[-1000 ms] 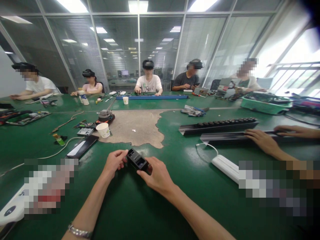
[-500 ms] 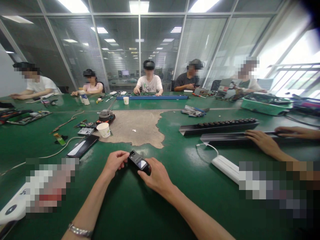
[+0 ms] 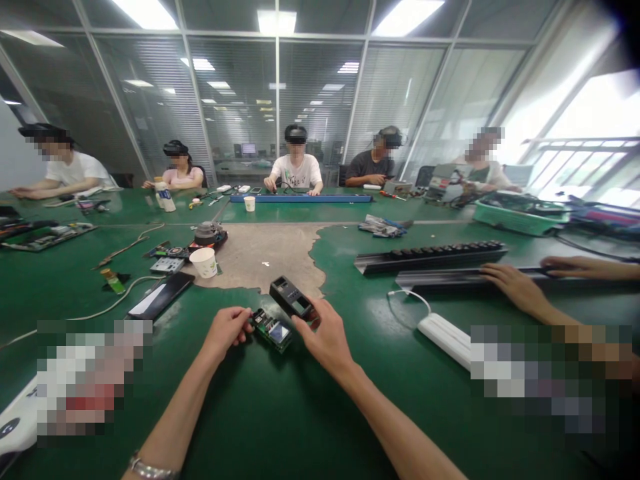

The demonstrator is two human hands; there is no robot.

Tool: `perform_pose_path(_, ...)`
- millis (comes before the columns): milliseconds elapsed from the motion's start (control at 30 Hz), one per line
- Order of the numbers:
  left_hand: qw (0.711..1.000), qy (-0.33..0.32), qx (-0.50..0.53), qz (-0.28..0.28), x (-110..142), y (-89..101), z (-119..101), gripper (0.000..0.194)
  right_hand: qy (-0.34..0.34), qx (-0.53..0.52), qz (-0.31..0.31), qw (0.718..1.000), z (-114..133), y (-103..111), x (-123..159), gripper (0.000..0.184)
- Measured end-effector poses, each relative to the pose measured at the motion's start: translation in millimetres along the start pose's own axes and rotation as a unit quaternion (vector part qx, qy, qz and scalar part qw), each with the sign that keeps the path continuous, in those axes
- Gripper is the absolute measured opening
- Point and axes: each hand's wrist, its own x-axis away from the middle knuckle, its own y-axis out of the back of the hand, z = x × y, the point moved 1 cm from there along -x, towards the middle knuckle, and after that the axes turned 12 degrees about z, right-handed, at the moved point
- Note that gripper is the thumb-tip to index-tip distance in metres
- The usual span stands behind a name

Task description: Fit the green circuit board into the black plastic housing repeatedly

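Note:
My left hand (image 3: 227,331) rests on the green table mat (image 3: 280,413) with its fingers pinched on the left end of a small green circuit board (image 3: 273,329) that has a little screen. My right hand (image 3: 325,337) holds a black plastic cover (image 3: 291,297) by its near end and keeps it lifted just above and behind the board. The cover and the board are apart. A metal watch (image 3: 147,469) is on my left wrist.
A paper cup (image 3: 205,262), a black phone-like slab (image 3: 161,295), a white power strip (image 3: 443,331) and two long black rails (image 3: 430,257) lie around. Another person's hands (image 3: 515,285) work on the rails at right. Several people sit along the far side.
The black device was whole in both hands. Now its cover has come off and my right hand has lifted it up and away, leaving the circuit board in my left hand.

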Motion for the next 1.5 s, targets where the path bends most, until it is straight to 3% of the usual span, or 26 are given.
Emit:
perform_pose_path(233,1.000,-0.002,-0.029,0.008,0,0.0,0,0.043,-0.033,0.069,0.029,0.997,-22,-12,0,0.040)
perform_pose_path(433,1.000,0.006,-0.006,0.006,-1,1.0,2,0.046,-0.076,0.108,0.068,0.989,-29,-17,4,0.058)
perform_pose_path(667,0.999,0.008,0.029,0.020,-1,1.6,3,0.049,-0.091,0.119,0.085,0.985,-27,-13,3,0.049)
perform_pose_path(833,0.998,0.018,0.043,0.039,-1,0.0,3,0.049,-0.075,0.087,0.067,0.991,-24,-10,0,0.031)
perform_pose_path(1033,0.998,0.027,0.053,0.037,0,0.5,1,0.050,-0.047,-0.019,0.007,0.999,-7,-2,-4,0.031)
perform_pose_path(1167,0.998,0.012,0.054,0.038,1,0.8,1,0.047,-0.004,-0.054,0.031,0.998,9,-1,0,0.033)
perform_pose_path(1500,0.996,0.012,0.087,0.012,-1,3.4,2,0.052,0.046,0.003,0.106,0.993,20,-11,11,0.035)
